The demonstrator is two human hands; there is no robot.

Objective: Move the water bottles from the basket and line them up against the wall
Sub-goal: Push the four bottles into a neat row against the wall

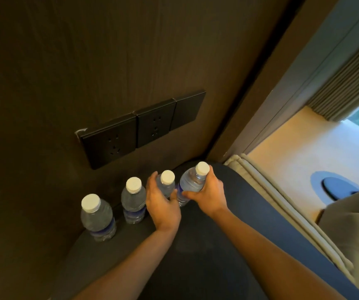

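Note:
Several clear water bottles with white caps and blue labels stand on a dark round tabletop (pixel 195 245) along the dark wood wall (pixel 66 61). The leftmost bottle (pixel 98 217) and the second bottle (pixel 133 200) stand free and upright. My left hand (pixel 163 204) is wrapped around the third bottle (pixel 165 182), which stands upright by the wall. My right hand (pixel 208 191) grips the fourth bottle (pixel 192 180), tilted slightly to the right, close beside the third. The basket is out of view.
A black panel of wall sockets (pixel 139 126) sits on the wall just above the bottles. To the right are a beige cushioned edge (pixel 267 191), a light floor (pixel 304 152) with a dark round object (pixel 338 187), and a grey curtain (pixel 347 83).

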